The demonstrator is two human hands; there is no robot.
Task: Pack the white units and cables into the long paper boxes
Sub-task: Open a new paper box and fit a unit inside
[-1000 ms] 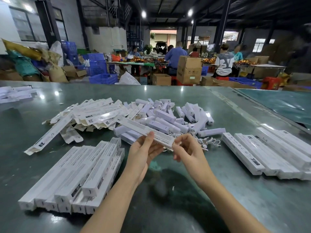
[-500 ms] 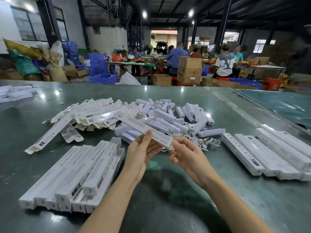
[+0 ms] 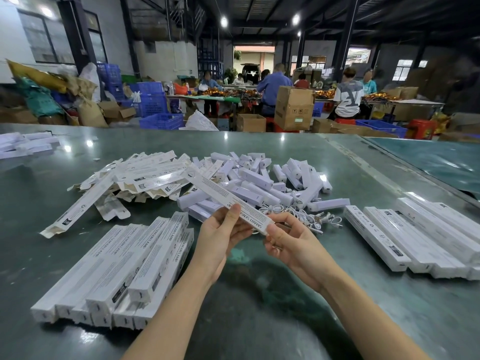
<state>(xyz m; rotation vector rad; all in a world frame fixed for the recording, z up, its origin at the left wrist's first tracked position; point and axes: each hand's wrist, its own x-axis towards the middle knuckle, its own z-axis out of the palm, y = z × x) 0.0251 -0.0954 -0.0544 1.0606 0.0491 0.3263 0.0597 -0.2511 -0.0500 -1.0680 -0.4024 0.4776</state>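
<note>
Item: long paper box [image 3: 228, 201], printed, being held above the green bench [image 3: 259, 320], slanting from the far left down to its near end between the hands; left hand [image 3: 220, 235] gripping it from beneath, thumb lying along its top face; right hand [image 3: 293, 242] pinching the near end, fingers curled round it. White units [image 3: 255, 178] lying heaped on the bench beyond the hands; white cables [image 3: 309, 216] lying tangled just in front of that heap. Flat unfolded boxes [image 3: 145, 175] piling at far left; filled boxes [image 3: 122, 266] lying stacked at near left; a further row of boxes [image 3: 415, 237] lying at right.
</note>
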